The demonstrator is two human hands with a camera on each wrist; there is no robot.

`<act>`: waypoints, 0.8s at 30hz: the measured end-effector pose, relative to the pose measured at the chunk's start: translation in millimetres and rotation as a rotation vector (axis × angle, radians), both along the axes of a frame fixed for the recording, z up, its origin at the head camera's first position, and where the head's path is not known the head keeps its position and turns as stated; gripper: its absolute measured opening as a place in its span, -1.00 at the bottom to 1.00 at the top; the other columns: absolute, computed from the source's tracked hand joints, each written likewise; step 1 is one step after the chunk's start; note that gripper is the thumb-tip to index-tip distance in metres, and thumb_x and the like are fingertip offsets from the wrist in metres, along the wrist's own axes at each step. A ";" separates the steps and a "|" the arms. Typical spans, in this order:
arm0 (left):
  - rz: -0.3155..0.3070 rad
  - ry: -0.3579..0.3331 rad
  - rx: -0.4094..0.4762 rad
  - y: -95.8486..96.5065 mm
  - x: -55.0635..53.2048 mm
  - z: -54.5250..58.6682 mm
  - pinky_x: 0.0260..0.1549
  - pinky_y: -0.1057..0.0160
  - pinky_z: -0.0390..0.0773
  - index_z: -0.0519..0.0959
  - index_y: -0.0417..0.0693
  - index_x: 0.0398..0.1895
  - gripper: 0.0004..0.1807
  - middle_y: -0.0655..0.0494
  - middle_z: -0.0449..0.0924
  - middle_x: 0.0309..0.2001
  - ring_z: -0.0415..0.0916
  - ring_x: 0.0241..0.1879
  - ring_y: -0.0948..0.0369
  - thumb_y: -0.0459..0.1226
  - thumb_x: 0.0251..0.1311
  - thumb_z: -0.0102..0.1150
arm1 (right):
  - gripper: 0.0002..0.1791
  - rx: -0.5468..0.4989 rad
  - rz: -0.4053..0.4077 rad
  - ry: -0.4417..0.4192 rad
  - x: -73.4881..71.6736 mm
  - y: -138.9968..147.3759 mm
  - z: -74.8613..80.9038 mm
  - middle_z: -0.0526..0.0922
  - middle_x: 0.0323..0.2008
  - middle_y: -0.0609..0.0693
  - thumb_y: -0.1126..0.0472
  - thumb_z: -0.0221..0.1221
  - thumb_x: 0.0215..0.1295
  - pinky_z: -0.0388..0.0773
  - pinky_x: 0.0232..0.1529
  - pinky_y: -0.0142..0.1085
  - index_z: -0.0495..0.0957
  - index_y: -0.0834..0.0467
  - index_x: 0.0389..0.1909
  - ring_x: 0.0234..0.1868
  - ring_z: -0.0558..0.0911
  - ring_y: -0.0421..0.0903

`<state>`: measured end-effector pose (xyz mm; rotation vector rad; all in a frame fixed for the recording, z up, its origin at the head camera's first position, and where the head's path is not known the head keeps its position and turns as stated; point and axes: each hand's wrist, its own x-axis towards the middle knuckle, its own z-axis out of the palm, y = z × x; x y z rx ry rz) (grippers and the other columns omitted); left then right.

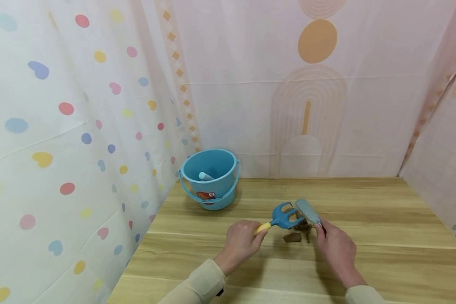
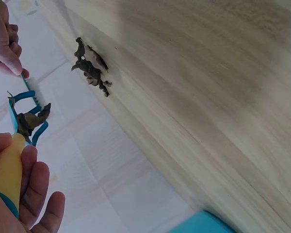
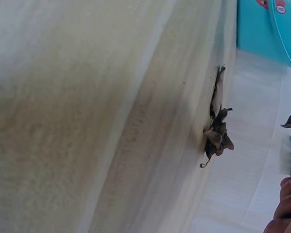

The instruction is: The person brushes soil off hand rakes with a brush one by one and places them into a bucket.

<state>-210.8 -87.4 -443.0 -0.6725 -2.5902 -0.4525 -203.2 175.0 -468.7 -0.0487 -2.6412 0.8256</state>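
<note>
My left hand (image 1: 241,241) grips the yellow handle of a small blue hand fork (image 1: 283,217). A dried brown leaf (image 2: 32,122) lies across its tines in the left wrist view. My right hand (image 1: 336,246) holds a small brush (image 1: 307,210), its pale bristles (image 2: 35,87) close beside the tines. Both tools are held up off the table. Below them, a clump of dried leaves (image 3: 217,136) lies on the wood, with a flatter brown leaf (image 1: 292,237) at its near side. From the head view, the fork and brush partly hide the clump.
A light blue bucket (image 1: 217,196) with its handle hanging down stands at the table's back left. A pale rod-like end (image 1: 205,176) shows inside it. Patterned curtains (image 1: 228,105) hang behind and to the left of the wooden table (image 1: 384,219).
</note>
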 end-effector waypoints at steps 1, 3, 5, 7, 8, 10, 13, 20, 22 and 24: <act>0.000 0.002 0.000 0.1 -0.4 0.4 -0.66 0.43 0.22 0.60 0.06 -0.50 -0.76 0.35 0.36 -0.66 0.25 -0.64 0.39 -0.08 0.29 0.25 | -0.62 -0.008 -0.004 0.010 -0.3 0.6 0.4 0.70 -0.24 0.29 0.09 0.09 0.44 0.33 -0.69 -0.10 0.60 0.20 0.14 -0.45 0.64 0.24; 0.005 -0.002 -0.003 -0.1 -1.3 0.0 -0.66 0.42 0.21 0.58 0.07 -0.52 -0.75 0.36 0.34 -0.67 0.24 -0.65 0.39 -0.08 0.29 0.25 | -0.65 -0.020 -0.005 0.026 -0.2 1.1 1.8 0.67 -0.39 0.21 0.09 0.09 0.44 0.29 -0.71 -0.14 0.62 0.18 0.10 -0.56 0.56 0.13; 0.010 -0.008 -0.006 -0.4 -1.7 -0.7 -0.66 0.42 0.21 0.59 0.07 -0.52 -0.75 0.36 0.34 -0.66 0.24 -0.64 0.39 -0.07 0.28 0.25 | -0.67 -0.029 -0.009 0.044 0.5 0.7 3.5 0.61 -0.52 0.11 0.09 0.09 0.44 0.24 -0.72 -0.18 0.63 0.14 0.07 -0.63 0.46 0.03; 0.014 -0.014 -0.008 -0.6 -2.1 -1.3 -0.66 0.42 0.21 0.59 0.07 -0.51 -0.75 0.36 0.35 -0.66 0.24 -0.64 0.39 -0.07 0.28 0.26 | -0.65 -0.031 -0.004 0.070 2.0 -1.0 5.6 0.61 -0.53 0.08 0.07 0.10 0.43 0.22 -0.72 -0.20 0.63 0.14 0.09 -0.65 0.41 -0.02; 0.016 -0.014 -0.011 -0.7 -2.4 -1.9 -0.66 0.42 0.21 0.59 0.07 -0.51 -0.75 0.36 0.35 -0.66 0.24 -0.64 0.39 -0.07 0.28 0.26 | -0.64 -0.032 0.009 0.089 3.0 -2.5 6.5 0.61 -0.53 0.08 0.07 0.11 0.42 0.23 -0.72 -0.21 0.63 0.15 0.09 -0.66 0.40 -0.05; 0.020 -0.011 -0.013 -1.0 -3.0 -2.6 -0.67 0.42 0.21 0.60 0.06 -0.51 -0.75 0.35 0.36 -0.66 0.24 -0.65 0.38 -0.06 0.28 0.26 | -0.63 -0.022 0.048 0.142 4.7 -6.9 7.5 0.60 -0.54 0.08 0.08 0.16 0.40 0.22 -0.72 -0.22 0.63 0.17 0.11 -0.68 0.37 -0.09; 0.026 -0.002 -0.015 -1.7 -3.9 -3.5 -0.67 0.41 0.21 0.60 0.06 -0.51 -0.75 0.34 0.37 -0.65 0.25 -0.64 0.38 -0.07 0.27 0.27 | -0.64 0.039 0.134 0.249 7.0 -15.5 6.4 0.68 -0.46 0.11 0.11 0.26 0.32 0.25 -0.73 -0.24 0.66 0.21 0.06 -0.68 0.40 -0.13; 0.040 -0.021 -0.021 -3.6 -3.9 -4.0 -0.65 0.40 0.24 0.60 0.06 -0.52 -0.75 0.33 0.41 -0.64 0.28 -0.63 0.36 -0.07 0.27 0.26 | -0.69 0.102 0.094 0.265 8.4 -21.4 -0.2 0.73 -0.35 0.22 0.13 0.30 0.27 0.35 -0.75 -0.10 0.70 0.19 -0.02 -0.55 0.65 0.17; 0.040 -0.035 -0.023 -4.2 -3.1 -3.9 -0.63 0.40 0.25 0.60 0.06 -0.53 -0.75 0.34 0.41 -0.64 0.29 -0.62 0.36 -0.07 0.28 0.26 | -0.68 0.089 0.070 0.216 7.7 -18.7 -1.2 0.72 -0.36 0.23 0.12 0.27 0.30 0.34 -0.74 -0.08 0.69 0.19 0.00 -0.54 0.65 0.18; 0.039 -0.045 -0.022 -4.7 -2.1 -3.7 -0.62 0.39 0.26 0.61 0.06 -0.52 -0.75 0.34 0.41 -0.64 0.30 -0.61 0.36 -0.07 0.28 0.26 | -0.68 0.079 0.070 0.187 6.7 -16.1 -1.8 0.72 -0.35 0.24 0.11 0.25 0.33 0.35 -0.73 -0.07 0.68 0.19 0.02 -0.53 0.65 0.19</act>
